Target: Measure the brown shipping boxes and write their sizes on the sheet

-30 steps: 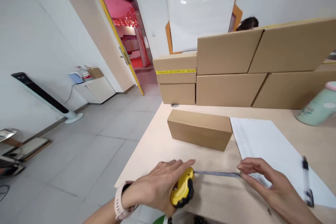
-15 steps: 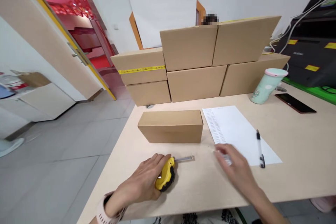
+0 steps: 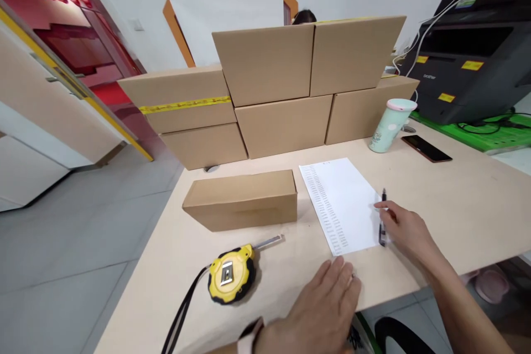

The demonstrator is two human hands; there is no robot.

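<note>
My left hand [image 3: 319, 305] lies flat on the table just below the printed paper sheet [image 3: 352, 199], palm down with fingers stretched out and holding nothing. My right hand [image 3: 409, 232] is at the sheet's right edge, over the pen [image 3: 382, 235]. Its index finger reaches across the pen and its thumb is on the near side, fingers apart; the pen still lies on the sheet. Left of my left hand, the yellow and black tape measure [image 3: 230, 276] rests on the table with a short piece of blade out and a dark strap trailing. Behind it stands a small cardboard box [image 3: 244, 204].
Larger cardboard boxes [image 3: 286, 121] form a stacked wall at the back of the table [image 3: 468, 199]. To the right are a mint-green cup [image 3: 390, 127], a phone [image 3: 426, 148] and a black printer [image 3: 460, 72]. The top of a person's head [image 3: 305, 16] shows behind the boxes.
My left hand has let go of the tape measure and moved right, toward the sheet. My right hand has moved right to the pen. The view has turned to the right.
</note>
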